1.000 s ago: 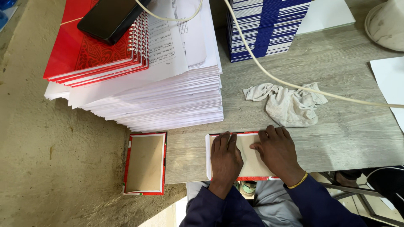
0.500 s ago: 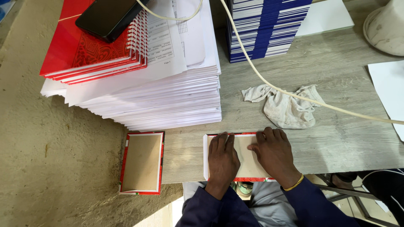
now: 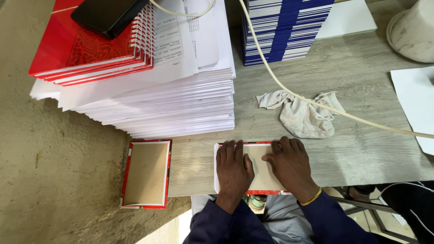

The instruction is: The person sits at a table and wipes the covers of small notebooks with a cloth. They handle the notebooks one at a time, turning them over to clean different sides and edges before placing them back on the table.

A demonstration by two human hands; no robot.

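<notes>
A red-edged book cover (image 3: 259,171) with a brown board face and a white paper edge lies at the near edge of the grey wooden table (image 3: 361,149). My left hand (image 3: 233,169) presses flat on its left half, fingers together. On its right half rests my right hand (image 3: 291,165), flat too, a yellow band at the wrist. A second red cover (image 3: 146,174) with a brown board inside lies face up to the left, past the table edge, lower down.
A tall stack of white sheets (image 3: 181,104) carries red spiral notebooks (image 3: 90,49) and a black phone (image 3: 106,13). A blue and white stack (image 3: 285,29) stands behind. A crumpled grey rag (image 3: 303,113) and a cream cable (image 3: 289,88) lie mid-table. White paper (image 3: 416,104) at right.
Both hands stay pressed on the cover and have shifted only slightly; the view has moved a little.
</notes>
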